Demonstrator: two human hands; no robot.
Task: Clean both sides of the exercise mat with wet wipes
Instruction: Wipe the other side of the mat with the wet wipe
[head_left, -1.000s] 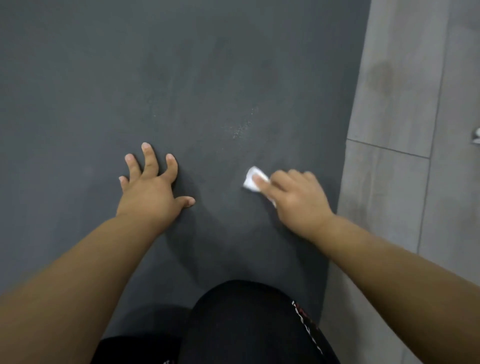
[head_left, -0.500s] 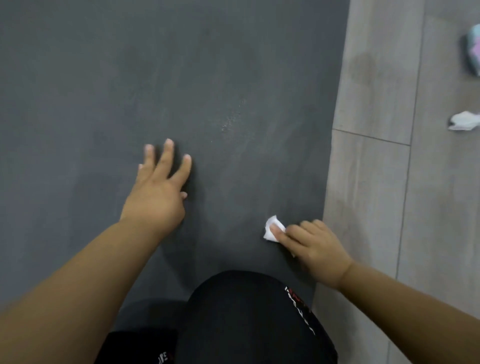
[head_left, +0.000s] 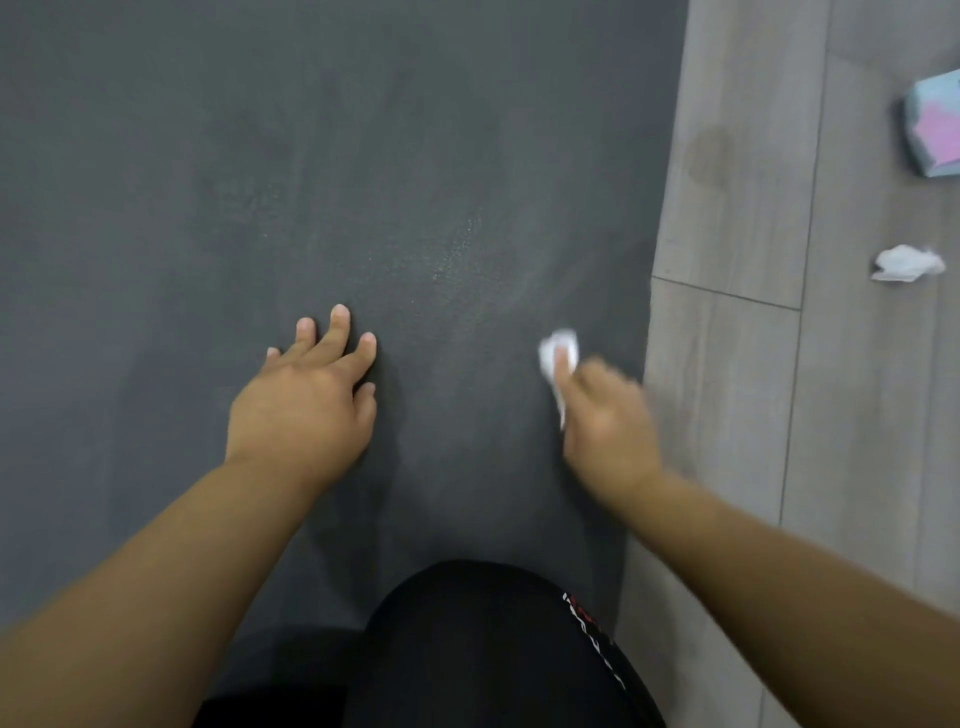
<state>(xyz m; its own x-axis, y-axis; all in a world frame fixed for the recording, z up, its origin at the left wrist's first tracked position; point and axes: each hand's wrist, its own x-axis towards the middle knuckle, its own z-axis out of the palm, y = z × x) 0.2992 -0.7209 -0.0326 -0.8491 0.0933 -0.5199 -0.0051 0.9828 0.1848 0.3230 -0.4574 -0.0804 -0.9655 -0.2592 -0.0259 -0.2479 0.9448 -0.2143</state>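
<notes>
A dark grey exercise mat (head_left: 260, 182) fills the left and middle of the head view, with a faint damp streak near its right side. My left hand (head_left: 306, 400) rests flat on the mat, fingers spread. My right hand (head_left: 602, 415), blurred by motion, presses a small white wet wipe (head_left: 557, 353) onto the mat close to its right edge, fingers curled round the wipe.
Grey floor tiles (head_left: 737, 364) run along the mat's right edge. A crumpled used wipe (head_left: 906, 264) lies on the tiles at the right. A pale blue and pink packet (head_left: 932, 124) sits at the far right edge. My black-clad knee (head_left: 483, 649) rests on the mat below.
My right hand swept the wipe back towards me near the mat's edge, then pushed it forward again. My left hand stayed pressed on the mat.
</notes>
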